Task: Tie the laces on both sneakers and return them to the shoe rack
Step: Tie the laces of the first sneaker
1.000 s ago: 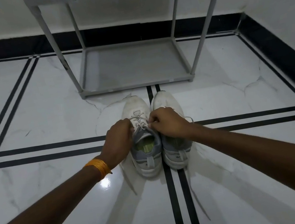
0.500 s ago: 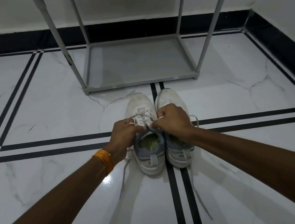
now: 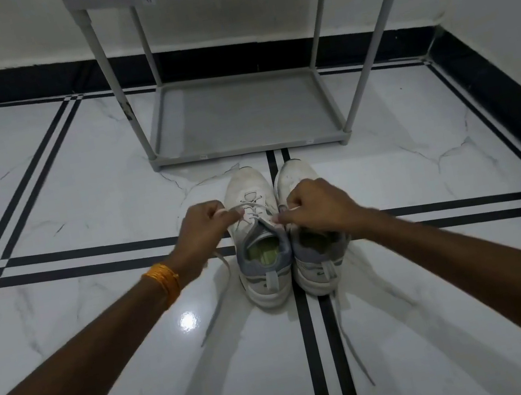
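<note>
Two white-grey sneakers (image 3: 281, 235) side by side, untied, toes toward empty grey shoe rack (image 3: 235, 62).

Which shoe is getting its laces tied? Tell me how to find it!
Find the grey rack by the wall; two white shoes sit on the floor before it. It is the left shoe, the one with both hands, left hand and right hand, pulling its laces sideways. The right shoe's lace trails loose.

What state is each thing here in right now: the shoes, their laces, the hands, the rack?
Left sneaker: on floor, lace being pulled apart, not yet knotted.
Right sneaker: on floor, its lace trailing loose.
Left hand: closed on a lace end.
Right hand: closed on the other end.
Shoe rack: upright, bottom shelf bare.
</note>
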`<state>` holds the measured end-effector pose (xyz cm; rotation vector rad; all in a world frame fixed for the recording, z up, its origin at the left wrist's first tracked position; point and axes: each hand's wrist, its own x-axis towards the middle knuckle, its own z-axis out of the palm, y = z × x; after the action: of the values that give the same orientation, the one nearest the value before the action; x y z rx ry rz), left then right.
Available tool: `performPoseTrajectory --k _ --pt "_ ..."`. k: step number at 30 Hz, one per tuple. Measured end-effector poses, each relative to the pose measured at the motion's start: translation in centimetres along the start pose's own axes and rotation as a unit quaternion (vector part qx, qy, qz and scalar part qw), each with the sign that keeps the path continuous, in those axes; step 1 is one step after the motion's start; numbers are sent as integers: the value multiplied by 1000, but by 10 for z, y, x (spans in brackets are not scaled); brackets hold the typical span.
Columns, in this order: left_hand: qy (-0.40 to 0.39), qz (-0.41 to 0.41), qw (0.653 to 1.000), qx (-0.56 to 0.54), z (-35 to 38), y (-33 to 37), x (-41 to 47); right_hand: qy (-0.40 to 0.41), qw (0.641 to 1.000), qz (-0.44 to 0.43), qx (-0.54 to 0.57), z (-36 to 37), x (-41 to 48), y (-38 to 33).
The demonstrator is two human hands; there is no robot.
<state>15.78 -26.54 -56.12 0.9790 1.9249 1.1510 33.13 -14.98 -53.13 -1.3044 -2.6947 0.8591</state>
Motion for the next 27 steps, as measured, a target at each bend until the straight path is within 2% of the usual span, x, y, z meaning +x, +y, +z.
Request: performPoseTrajectory --k 3,6,8,10,12,14,16,17,18,19,20,21,22,24,27 --pt "-21 50 998 36 -28 26 1 -12 999 -27 -24 -51 -5 -6" --pt "-59 144 981 119 -34 59 -4 60 994 -86 -44 -95 -2 -18" --pt "-113 210 955 178 -27 82 -8 96 984 -139 -57 -113 0 -30" --pt "-152 321 890 286 -15 97 -9 94 976 -188 -49 -119 1 -45" --pt "-155 416 798 409 -3 105 -6 80 970 -227 -42 -116 2 -57" --pt "-95 429 737 514 0 112 1 84 965 -245 -38 -110 4 -62" --pt "-41 381 713 588 -5 120 8 104 964 -244 -22 -105 8 -58" --pt "-24 355 726 588 -9 123 11 113 966 -231 -2 -103 9 -55" --pt "-25 319 775 545 -12 127 14 121 969 -214 24 -101 9 -51" --pt "-46 271 845 459 -15 129 17 122 973 -190 48 -98 7 -47" --pt "-75 216 910 345 -17 131 17 109 977 -171 64 -93 5 -44" --pt "-102 160 954 234 -17 132 17 89 981 -156 75 -86 3 -42" --pt "-121 118 973 154 -16 133 15 65 983 -152 84 -79 0 -42" --pt "-136 78 984 81 -17 132 12 49 979 -160 118 -66 -3 -44" --pt "-144 33 989 -8 -24 129 13 87 966 -148 193 -66 -1 -45"
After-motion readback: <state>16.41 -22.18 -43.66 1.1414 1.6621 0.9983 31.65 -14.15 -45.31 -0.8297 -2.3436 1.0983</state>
